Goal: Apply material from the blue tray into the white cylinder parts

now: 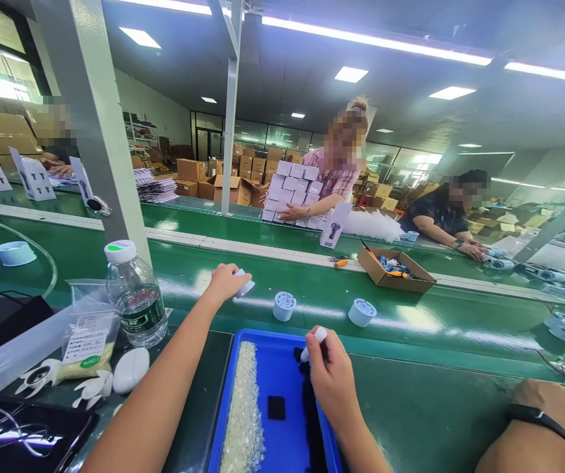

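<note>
One white part (246, 288), left fingers (234, 278); rod-like white piece (320, 334), right fingers (314, 356).

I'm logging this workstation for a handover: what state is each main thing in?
Left hand: closed on white part
Right hand: closed on white tool
Bottle: upright, capped, partly filled
Blue tray: holding translucent rings and black pieces
Cardboard box: open, contents showing
Round parts: standing apart, unheld

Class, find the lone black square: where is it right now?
In the head view, the black square lies below centre in the blue tray, with small pale pieces to its left and black pieces to its right.
</note>
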Demonstrator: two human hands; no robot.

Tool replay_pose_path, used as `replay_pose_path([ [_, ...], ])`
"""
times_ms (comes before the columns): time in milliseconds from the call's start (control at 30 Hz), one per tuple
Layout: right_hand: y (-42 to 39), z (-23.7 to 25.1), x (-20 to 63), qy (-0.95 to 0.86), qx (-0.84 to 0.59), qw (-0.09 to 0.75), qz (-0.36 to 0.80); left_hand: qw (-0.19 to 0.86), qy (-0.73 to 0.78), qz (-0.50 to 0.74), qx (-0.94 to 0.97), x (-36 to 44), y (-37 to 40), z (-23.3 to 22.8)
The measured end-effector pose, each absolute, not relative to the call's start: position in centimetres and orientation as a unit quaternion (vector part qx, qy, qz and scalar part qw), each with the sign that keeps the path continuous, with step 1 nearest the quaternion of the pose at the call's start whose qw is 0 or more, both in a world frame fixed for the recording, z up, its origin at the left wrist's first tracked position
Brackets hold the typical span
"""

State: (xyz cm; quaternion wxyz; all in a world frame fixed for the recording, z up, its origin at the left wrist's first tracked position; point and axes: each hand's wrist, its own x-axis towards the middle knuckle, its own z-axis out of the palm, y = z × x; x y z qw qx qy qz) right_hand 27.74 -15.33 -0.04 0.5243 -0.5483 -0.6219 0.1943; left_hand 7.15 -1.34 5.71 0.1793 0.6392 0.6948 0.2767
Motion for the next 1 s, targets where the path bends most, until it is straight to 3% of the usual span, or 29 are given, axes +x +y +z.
replay_pose_path([
  [267,-15.1,-0.4,27.5,-0.636,-0.515,0.511,0.264,0.297,0.615,0.406,0.607,7.7,-2.9,8.2],
  [567,-15.3,-0.9,26.7,-0.667,-0.475,0.489,0.300,0.337,0.591,0.397,0.616,8.3,-3.4,8.3],
  [733,-15.7,-0.6,26.0,-0.712,-0.462,0.469,0.244,0.351,0.584,0.395,0.616,8.8,-3.5,8.3],
  [1000,-15.9,-0.3,26.6,-0.635,-0.505,0.521,0.265,0.356,0.577,0.394,0.621,9.4,-4.0,8.9],
])
